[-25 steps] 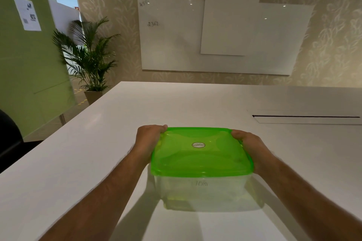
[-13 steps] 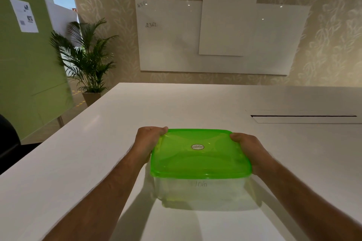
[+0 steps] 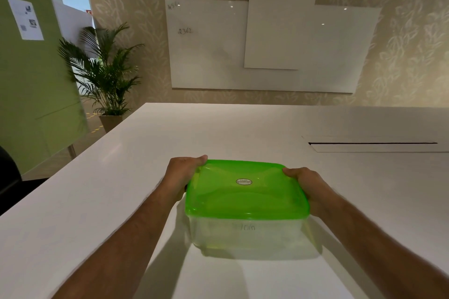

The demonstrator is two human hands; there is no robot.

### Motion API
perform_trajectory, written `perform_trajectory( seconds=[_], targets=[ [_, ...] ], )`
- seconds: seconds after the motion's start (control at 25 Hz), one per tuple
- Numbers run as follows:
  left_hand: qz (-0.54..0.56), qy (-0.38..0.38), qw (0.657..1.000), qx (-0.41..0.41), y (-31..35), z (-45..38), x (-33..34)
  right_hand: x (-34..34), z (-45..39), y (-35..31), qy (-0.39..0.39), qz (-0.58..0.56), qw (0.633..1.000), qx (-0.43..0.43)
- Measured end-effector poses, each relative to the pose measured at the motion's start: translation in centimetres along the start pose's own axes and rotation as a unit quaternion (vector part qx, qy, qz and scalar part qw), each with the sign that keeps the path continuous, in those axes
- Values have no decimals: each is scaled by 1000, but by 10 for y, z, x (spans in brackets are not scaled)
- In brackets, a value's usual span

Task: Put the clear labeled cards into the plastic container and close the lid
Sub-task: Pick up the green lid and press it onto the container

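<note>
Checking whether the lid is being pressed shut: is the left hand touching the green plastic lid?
Touching. In the head view, the left hand wraps the green plastic lid's far left corner, thumb on its rim, no gap.

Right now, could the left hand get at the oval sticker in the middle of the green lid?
Probably yes. The left hand already grips the green lid at its far left corner, and nothing lies on the lid between it and the oval sticker.

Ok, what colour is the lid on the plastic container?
Translucent bright green lid, with a small oval sticker at its centre; the head view shows it clearly.
</note>
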State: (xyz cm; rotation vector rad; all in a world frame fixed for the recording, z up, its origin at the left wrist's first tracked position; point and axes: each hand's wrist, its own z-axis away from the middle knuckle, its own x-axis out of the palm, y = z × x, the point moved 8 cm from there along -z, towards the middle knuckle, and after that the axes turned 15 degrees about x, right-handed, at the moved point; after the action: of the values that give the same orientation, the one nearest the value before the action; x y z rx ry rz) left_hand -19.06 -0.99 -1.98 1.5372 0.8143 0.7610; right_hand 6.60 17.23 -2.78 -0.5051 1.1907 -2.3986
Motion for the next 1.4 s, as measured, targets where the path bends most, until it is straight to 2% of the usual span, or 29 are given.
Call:
perform_trajectory(
  seconds=[0.28,0.52,0.64,1.0,1.4],
  targets=[
    [-10,-25,1000,-10,-4,-2,-1,0,0,3,7,-3,1000,-6],
    [-59,-175,978,-96,-22,3,6,1,2,3,4,9,1000,-13],
    [-100,-206,969,-93,-21,0,6,1,2,3,2,9,1000,-13],
    [13,-168,982,-85,-33,-3,12,1,-4,3,0,12,1000,-25],
    [54,-151,983,-85,-29,4,15,0,-9,1,-4,17,999,-38]
  ],
)
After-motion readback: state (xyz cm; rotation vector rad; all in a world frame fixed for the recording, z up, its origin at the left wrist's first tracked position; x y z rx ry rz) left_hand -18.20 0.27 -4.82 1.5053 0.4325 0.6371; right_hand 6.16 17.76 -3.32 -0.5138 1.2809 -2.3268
